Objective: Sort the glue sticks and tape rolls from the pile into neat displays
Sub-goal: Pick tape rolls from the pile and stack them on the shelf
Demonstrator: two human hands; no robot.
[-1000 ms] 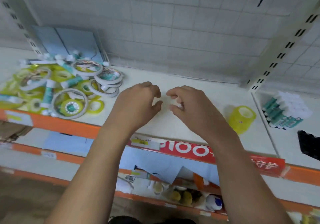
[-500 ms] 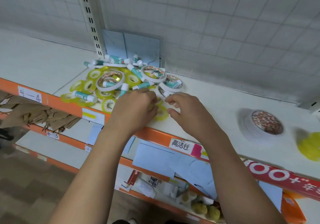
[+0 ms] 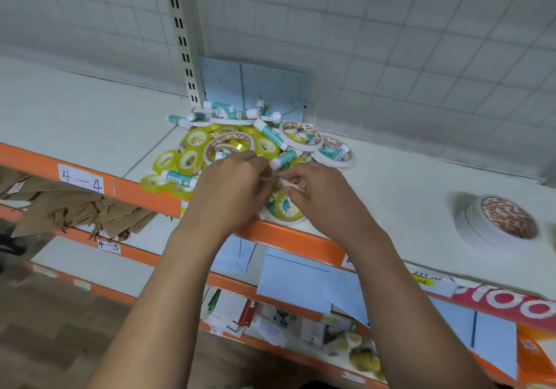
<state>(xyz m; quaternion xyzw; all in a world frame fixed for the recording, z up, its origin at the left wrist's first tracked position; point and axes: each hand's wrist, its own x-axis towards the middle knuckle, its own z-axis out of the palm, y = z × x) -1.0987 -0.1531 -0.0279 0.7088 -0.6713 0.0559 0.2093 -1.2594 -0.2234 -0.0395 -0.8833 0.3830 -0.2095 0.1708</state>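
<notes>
Your left hand [image 3: 231, 187] and right hand [image 3: 325, 199] meet at the near edge of the mixed pile of glue sticks and tape rolls [image 3: 240, 145], and their backs hide most of what matters. The left grip is curled with its fingertips turned away from you, so I cannot tell whether it has hold of anything. The right grip is nipped tight on a small white piece [image 3: 285, 182] between thumb and fingertips. Too little of it shows to say whether it is a cap or the rim of a roll.

Below your right fingers, a yellow tape roll with a teal core [image 3: 284, 208] lies flat at the front of the white shelf with an orange front edge [image 3: 135, 196], partly covered by your hand. The pile reaches back to the cream slotted upright [image 3: 182, 42]. In it, white glue sticks with teal labels [image 3: 270, 135] lie across translucent yellow tape rolls [image 3: 196, 139] and flat white tape rings [image 3: 302, 129]; their print is too small to read. Well apart to the right stands a stack of white tape rolls with a patterned core [image 3: 499, 223].

A white paper tag [image 3: 81, 178] on the orange edge reads "4—4". A second tag [image 3: 109, 245] on the shelf below reads "4—3". The red banner [image 3: 508, 307], cut off at the right, shows tilted white figures that look like "100".
</notes>
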